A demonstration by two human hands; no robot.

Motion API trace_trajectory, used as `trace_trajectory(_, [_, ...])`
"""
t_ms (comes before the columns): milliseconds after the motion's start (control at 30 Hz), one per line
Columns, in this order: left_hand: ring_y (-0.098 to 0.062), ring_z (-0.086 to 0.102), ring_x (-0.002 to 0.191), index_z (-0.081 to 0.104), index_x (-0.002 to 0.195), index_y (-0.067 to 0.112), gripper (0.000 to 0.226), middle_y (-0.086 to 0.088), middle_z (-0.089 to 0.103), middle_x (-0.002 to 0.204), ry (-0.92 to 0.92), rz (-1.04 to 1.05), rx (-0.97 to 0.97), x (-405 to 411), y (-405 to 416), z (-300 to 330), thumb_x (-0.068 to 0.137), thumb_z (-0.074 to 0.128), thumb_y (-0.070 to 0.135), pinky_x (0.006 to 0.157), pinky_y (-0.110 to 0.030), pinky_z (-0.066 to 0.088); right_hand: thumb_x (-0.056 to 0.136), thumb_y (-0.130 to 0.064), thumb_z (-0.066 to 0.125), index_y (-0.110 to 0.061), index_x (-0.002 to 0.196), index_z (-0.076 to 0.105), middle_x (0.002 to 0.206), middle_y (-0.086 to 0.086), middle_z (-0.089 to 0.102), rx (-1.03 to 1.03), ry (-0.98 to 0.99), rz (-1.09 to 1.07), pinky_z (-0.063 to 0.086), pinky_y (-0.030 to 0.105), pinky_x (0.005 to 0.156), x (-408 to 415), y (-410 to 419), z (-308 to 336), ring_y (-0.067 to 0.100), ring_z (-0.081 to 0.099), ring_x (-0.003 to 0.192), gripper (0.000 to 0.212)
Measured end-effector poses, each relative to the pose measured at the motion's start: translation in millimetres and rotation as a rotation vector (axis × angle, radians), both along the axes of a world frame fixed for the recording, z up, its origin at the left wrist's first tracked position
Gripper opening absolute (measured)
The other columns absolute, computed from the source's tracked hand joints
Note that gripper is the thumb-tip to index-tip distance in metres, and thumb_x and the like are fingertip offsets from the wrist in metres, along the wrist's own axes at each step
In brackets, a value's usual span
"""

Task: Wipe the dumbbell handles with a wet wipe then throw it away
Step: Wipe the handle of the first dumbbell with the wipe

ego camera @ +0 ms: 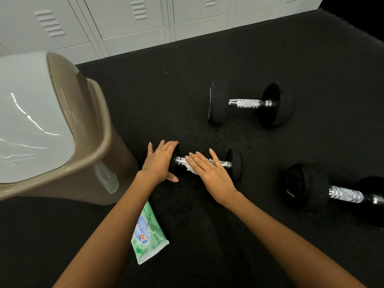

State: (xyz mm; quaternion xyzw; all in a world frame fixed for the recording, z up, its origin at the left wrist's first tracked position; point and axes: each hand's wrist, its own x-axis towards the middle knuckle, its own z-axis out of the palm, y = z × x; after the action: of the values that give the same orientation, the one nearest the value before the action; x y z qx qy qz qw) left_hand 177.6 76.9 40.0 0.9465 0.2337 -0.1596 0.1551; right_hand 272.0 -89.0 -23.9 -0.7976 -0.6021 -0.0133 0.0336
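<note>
Three black dumbbells with chrome handles lie on the dark floor. On the small near dumbbell (235, 164), my left hand (161, 163) rests flat over its left weight, fingers extended. My right hand (212, 173) lies flat across the chrome handle with fingers spread, pressing a white wet wipe (190, 167) against it; the wipe shows under my fingers. A second dumbbell (247, 103) lies farther back. A third dumbbell (324, 189) lies at the right, partly cut off by the frame edge.
A tan trash bin (97, 129) with a white swing lid (29, 121) stands close at the left. A green wet-wipe pack (148, 233) lies on the black mat under my left forearm. Grey lockers (133, 23) line the back wall.
</note>
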Motion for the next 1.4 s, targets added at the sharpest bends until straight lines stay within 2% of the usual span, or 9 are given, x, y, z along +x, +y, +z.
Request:
trace_trajectory(200, [-0.026, 0.002, 0.147, 0.006, 0.151, 0.016, 0.116, -0.003, 0.012, 0.158, -0.01, 0.009, -0.019, 0.8, -0.2, -2.4, 0.065, 0.083, 0.027, 0.116, -0.052, -0.003, 0.071, 0.003, 0.073, -0.005, 0.144, 0.035, 0.143, 0.013, 0.046, 0.062, 0.059, -0.113, 0.02, 0.043, 0.115, -13.2, 9.2, -2.7, 0.027, 0.041, 0.135, 0.083])
trace_trajectory(367, [-0.027, 0.002, 0.147, 0.003, 0.151, 0.015, 0.115, -0.003, 0.009, 0.158, -0.023, 0.032, -0.071, 2.5, -0.4, -8.3, 0.068, 0.082, 0.024, 0.116, -0.053, 0.001, 0.085, 0.001, 0.057, -0.009, 0.15, 0.018, 0.151, 0.01, 0.033, -0.011, 0.114, 0.004, 0.009, 0.039, 0.118, -7.8, 28.3, 5.5, 0.025, 0.028, 0.14, 0.076])
trace_trajectory(733, [-0.028, 0.006, 0.146, 0.002, 0.15, 0.019, 0.113, -0.004, 0.004, 0.156, -0.106, 0.084, -0.136, 2.3, -5.6, -24.3, 0.07, 0.081, 0.021, 0.115, -0.056, 0.004, 0.088, -0.011, 0.057, -0.007, 0.147, 0.026, 0.145, 0.01, 0.041, 0.013, 0.151, -0.293, 0.012, 0.043, 0.117, -15.6, 2.7, 6.8, 0.024, 0.035, 0.136, 0.067])
trace_trajectory(867, [-0.027, 0.006, 0.146, 0.004, 0.15, 0.017, 0.111, -0.004, 0.004, 0.155, -0.102, 0.09, -0.148, 2.8, -6.3, -23.1, 0.071, 0.081, 0.02, 0.116, -0.055, 0.004, 0.094, -0.019, 0.044, -0.008, 0.114, 0.058, 0.11, 0.009, 0.064, 0.06, 0.216, -0.356, 0.027, 0.037, 0.105, -1.6, 21.2, 14.0, 0.023, 0.058, 0.103, 0.027])
trace_trajectory(933, [-0.027, 0.007, 0.145, 0.004, 0.15, 0.017, 0.111, -0.004, 0.005, 0.155, -0.102, 0.088, -0.144, 2.7, -6.8, -23.0, 0.07, 0.081, 0.021, 0.116, -0.055, 0.004, 0.096, -0.022, 0.036, -0.008, 0.097, 0.062, 0.098, 0.009, 0.067, -0.015, 0.232, -0.374, 0.029, 0.038, 0.096, 7.8, 31.3, 22.9, 0.025, 0.061, 0.091, 0.03])
trace_trajectory(1100, [-0.027, 0.007, 0.145, 0.005, 0.15, 0.015, 0.112, -0.005, 0.006, 0.155, -0.094, 0.08, -0.141, 4.2, -7.6, -20.4, 0.069, 0.082, 0.02, 0.116, -0.055, 0.005, 0.098, -0.024, 0.03, -0.009, 0.087, 0.063, 0.095, 0.008, 0.068, -0.203, 0.237, -0.315, 0.029, 0.043, 0.092, 15.3, 44.7, 33.9, 0.028, 0.062, 0.085, 0.038])
trace_trajectory(1233, [-0.028, 0.007, 0.145, 0.005, 0.149, 0.014, 0.114, -0.006, 0.008, 0.155, -0.095, 0.08, -0.145, 5.9, -7.2, -19.5, 0.067, 0.083, 0.019, 0.116, -0.055, 0.005, 0.097, -0.03, 0.037, -0.007, 0.113, 0.056, 0.108, 0.012, 0.063, -0.056, 0.148, -0.167, 0.03, 0.044, 0.098, -2.3, 45.2, 15.8, 0.027, 0.06, 0.095, 0.034])
trace_trajectory(1333, [-0.027, 0.007, 0.145, 0.005, 0.149, 0.014, 0.114, -0.006, 0.007, 0.155, -0.092, 0.077, -0.127, 6.6, -6.3, -20.7, 0.066, 0.083, 0.02, 0.116, -0.054, 0.006, 0.091, -0.026, 0.053, 0.0, 0.145, 0.025, 0.138, 0.018, 0.044, -0.088, 0.049, -0.081, 0.026, 0.045, 0.111, -18.6, 43.4, 4.5, 0.033, 0.043, 0.125, 0.065])
trace_trajectory(1400, [-0.026, 0.01, 0.145, 0.007, 0.149, 0.014, 0.114, -0.006, 0.01, 0.155, -0.107, 0.078, -0.114, 6.4, -6.4, -22.1, 0.066, 0.084, 0.02, 0.117, -0.054, 0.008, 0.093, -0.017, 0.05, 0.0, 0.149, 0.006, 0.153, 0.021, 0.023, -0.086, -0.042, -0.044, 0.015, 0.045, 0.118, -20.1, 35.8, 0.3, 0.036, 0.023, 0.141, 0.073])
